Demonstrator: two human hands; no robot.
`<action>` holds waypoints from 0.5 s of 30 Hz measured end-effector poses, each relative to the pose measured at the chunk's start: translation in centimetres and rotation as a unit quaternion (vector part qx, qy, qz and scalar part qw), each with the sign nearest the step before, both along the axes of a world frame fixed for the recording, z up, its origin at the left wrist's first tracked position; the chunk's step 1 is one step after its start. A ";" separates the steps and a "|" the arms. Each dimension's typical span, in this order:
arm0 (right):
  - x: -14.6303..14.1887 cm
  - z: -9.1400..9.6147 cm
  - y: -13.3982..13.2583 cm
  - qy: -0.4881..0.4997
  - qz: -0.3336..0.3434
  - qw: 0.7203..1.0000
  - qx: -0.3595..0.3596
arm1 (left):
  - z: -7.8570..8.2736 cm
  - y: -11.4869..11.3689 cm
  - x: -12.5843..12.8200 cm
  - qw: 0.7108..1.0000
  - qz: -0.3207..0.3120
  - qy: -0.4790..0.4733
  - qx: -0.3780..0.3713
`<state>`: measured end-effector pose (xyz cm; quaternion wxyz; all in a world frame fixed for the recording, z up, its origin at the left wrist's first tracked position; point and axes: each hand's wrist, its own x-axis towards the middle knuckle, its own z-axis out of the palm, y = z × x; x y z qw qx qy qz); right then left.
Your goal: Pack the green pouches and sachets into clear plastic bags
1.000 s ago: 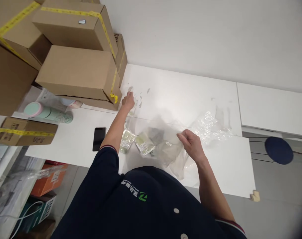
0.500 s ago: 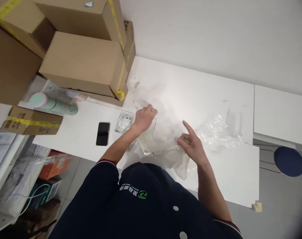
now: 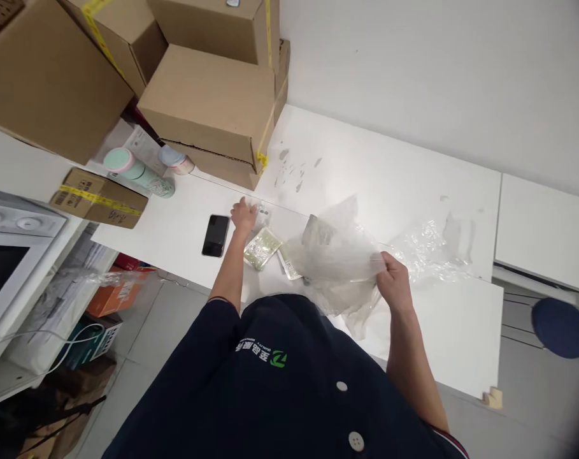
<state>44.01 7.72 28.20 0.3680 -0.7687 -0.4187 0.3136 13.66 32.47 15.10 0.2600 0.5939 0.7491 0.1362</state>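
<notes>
My right hand is closed on the edge of a translucent plastic bag, which is bunched up in front of my body. A grey item shows faintly through the bag's upper left part. At the left, my left hand is on a small clear plastic packet, its fingers curled at the packet's left edge. Just below that hand lies a green-and-clear printed packet. Another green-and-white packet sits partly under the bag.
A black phone lies left of my left forearm. Cardboard boxes are stacked at the back left, near a mint green bottle and a small tub. Crumpled clear film lies on the right of the white table. A blue stool stands beyond.
My left hand has moved left from the bag to the small clear packet. My right hand, earlier open beside the bag, has closed on it. The green packets are more exposed.
</notes>
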 end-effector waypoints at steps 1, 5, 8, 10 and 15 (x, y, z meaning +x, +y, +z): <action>0.1 0.0 -0.6 0.004 -0.013 1.000 0.003 | -1.0 1.4 -0.8 0.999 0.022 0.002 -0.029; 0.2 0.1 -2.5 0.011 -0.037 0.999 -0.005 | -3.0 4.1 -1.5 0.996 -0.043 -0.062 -0.056; 0.4 0.1 -3.9 0.012 -0.059 0.998 -0.008 | -2.5 3.8 -0.8 0.995 -0.076 -0.065 -0.027; 0.7 0.1 -4.8 0.016 -0.076 0.997 -0.005 | -1.4 3.0 -0.3 0.992 -0.100 -0.075 0.026; 1.0 0.0 -5.9 0.025 -0.084 0.996 -0.002 | 3.3 -0.1 0.7 0.958 -0.153 -0.144 0.195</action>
